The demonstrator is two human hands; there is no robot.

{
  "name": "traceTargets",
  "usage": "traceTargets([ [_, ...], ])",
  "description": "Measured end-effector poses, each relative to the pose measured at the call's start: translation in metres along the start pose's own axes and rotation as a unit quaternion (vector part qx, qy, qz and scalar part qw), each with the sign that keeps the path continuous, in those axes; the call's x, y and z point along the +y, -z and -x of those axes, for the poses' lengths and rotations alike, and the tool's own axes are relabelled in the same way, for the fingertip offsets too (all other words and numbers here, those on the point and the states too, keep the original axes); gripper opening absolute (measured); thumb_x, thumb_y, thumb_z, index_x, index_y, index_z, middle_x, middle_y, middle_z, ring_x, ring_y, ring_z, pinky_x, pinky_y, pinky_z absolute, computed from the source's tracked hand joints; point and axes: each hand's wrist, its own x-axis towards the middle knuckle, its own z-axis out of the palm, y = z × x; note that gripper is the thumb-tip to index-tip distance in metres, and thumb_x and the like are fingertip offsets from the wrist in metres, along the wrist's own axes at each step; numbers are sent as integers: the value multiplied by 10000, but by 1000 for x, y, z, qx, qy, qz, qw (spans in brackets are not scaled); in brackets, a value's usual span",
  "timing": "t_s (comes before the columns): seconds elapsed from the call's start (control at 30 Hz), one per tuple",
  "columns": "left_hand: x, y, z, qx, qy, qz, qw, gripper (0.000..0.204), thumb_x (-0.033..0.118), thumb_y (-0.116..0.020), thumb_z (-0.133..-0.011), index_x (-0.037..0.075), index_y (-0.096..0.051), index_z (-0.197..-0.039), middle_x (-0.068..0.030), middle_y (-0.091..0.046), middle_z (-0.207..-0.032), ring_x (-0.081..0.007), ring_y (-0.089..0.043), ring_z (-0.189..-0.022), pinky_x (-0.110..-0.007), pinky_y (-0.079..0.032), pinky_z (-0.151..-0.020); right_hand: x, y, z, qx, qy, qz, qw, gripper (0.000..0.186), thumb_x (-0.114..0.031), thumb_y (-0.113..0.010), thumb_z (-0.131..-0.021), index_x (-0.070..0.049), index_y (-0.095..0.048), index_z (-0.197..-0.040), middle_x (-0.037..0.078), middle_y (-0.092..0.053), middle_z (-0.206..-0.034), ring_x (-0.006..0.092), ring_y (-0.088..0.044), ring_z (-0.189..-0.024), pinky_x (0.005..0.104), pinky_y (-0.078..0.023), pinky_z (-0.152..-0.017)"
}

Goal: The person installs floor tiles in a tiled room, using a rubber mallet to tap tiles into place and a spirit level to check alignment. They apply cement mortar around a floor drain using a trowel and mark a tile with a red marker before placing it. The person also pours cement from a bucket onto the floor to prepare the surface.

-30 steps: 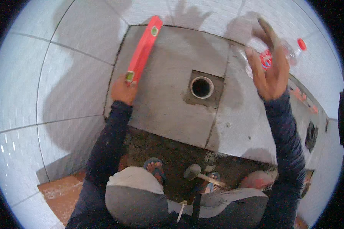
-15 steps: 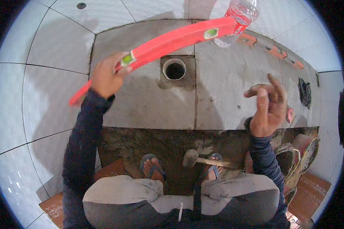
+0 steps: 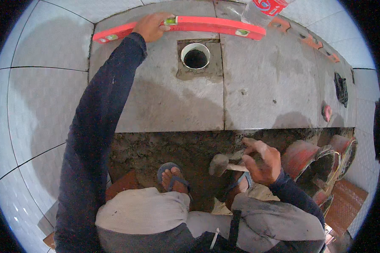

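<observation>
My left hand (image 3: pixel 153 27) grips a red spirit level (image 3: pixel 207 25) lying crosswise over the far part of the grey floor tiles (image 3: pixel 164 105). A white pipe opening (image 3: pixel 195 55) sits in a mortar-coloured square cut-out below it. My right hand (image 3: pixel 261 161), fingers apart and bent, hangs just above the rubber mallet (image 3: pixel 218 164), whose wooden handle is partly behind that hand. The mallet lies on dark mortar (image 3: pixel 137 147) between my sandalled feet.
A plastic bottle (image 3: pixel 261 9) and a second level (image 3: pixel 304 39) are along the back wall (image 3: pixel 329 25). A black bag (image 3: pixel 340 88), a pink roll (image 3: pixel 326 113) and red-streaked buckets (image 3: pixel 297 154) are at the right. White tiled walls (image 3: pixel 46 97) enclose the space.
My left hand has swung the red level upward into a crosswise position at the back. My right hand has come down from beside the bottle toward the mallet.
</observation>
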Motion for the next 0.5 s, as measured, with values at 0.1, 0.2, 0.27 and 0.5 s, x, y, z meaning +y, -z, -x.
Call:
traceTargets([
  [0.1, 3, -3, -1, 14, 18, -13, 1000, 573, 262, -719, -828, 147, -533, -1358, -156, -599, -1296, -353, -556, -1203, -456, -427, -1029, 0, 3, 4, 14, -22, 26, 999, 453, -64, -692, -819, -2, -555, -1246, 187, -670, -877, 343, -684, -754, 395, -542, -672],
  [0.2, 3, 8, 3, 14, 16, -67, 998, 728, 272, -790, -736, 186, -491, -1395, -127, -583, -1323, -337, -551, -1206, -456, -423, -1038, -3, 4, 7, 32, -35, 30, 998, 438, -60, -680, -828, 6, -556, -1243, 187, -667, -868, 340, -682, -756, 385, -534, -667],
  [0.27, -3, 21, 8, 42, 12, -83, 996, 821, 289, -816, -703, 208, -446, -1431, -117, -548, -1368, -327, -537, -1230, -465, -407, -1053, -6, 3, 8, 23, -35, 43, 998, 437, -53, -677, -828, 10, -555, -1242, 182, -663, -854, 334, -679, -752, 382, -532, -663],
  [0.5, -38, 46, 30, 30, 74, -53, 995, 876, 293, -832, -683, 227, -422, -1454, -102, -486, -1435, -309, -501, -1282, -470, -378, -1082, -12, -1, 6, 11, -57, 60, 996, 438, -34, -660, -822, 28, -555, -1242, 143, -658, -815, 250, -660, -720, 337, -519, -662],
])
